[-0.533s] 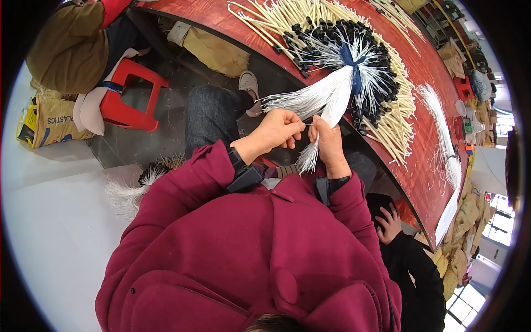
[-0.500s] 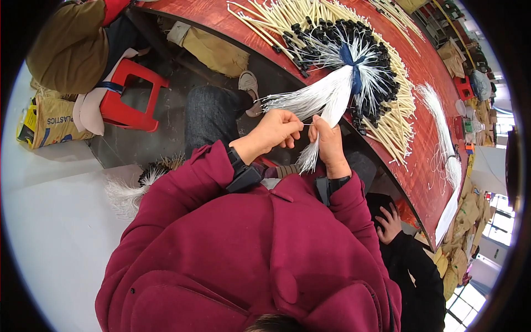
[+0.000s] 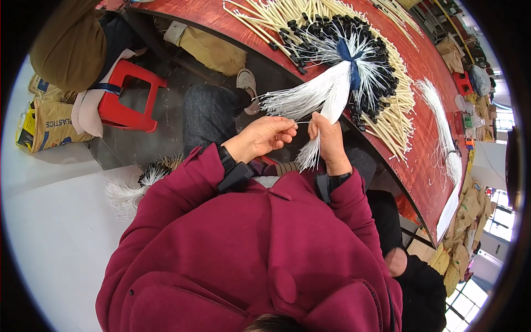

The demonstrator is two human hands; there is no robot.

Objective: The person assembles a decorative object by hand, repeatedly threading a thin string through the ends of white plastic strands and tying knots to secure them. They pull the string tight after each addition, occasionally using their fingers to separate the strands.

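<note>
My right hand [image 3: 330,143] is closed round the lower part of a bundle of white strings [image 3: 334,98] that hangs over the near table edge. Between the thumb and fingertips of my left hand [image 3: 264,137] is the end of a thin white string [image 3: 302,122], drawn out sideways toward my right hand. Loose string ends hang below my right fist. Higher up, a dark blue tie [image 3: 354,72] binds the bundle. Beyond the tie the strings fan out to black end pieces and pale cream sticks [image 3: 395,133] on the table.
The red table [image 3: 423,182] carries another white string bundle [image 3: 442,127] on the right. Left of me are a red stool [image 3: 130,108], a printed sack [image 3: 55,124] and one more string bundle [image 3: 126,196] on a white surface. Other people sit nearby, left and right.
My left hand has moved left and slightly down, so more of the thin string shows between the hands. At lower right, another person's hand has dropped lower.
</note>
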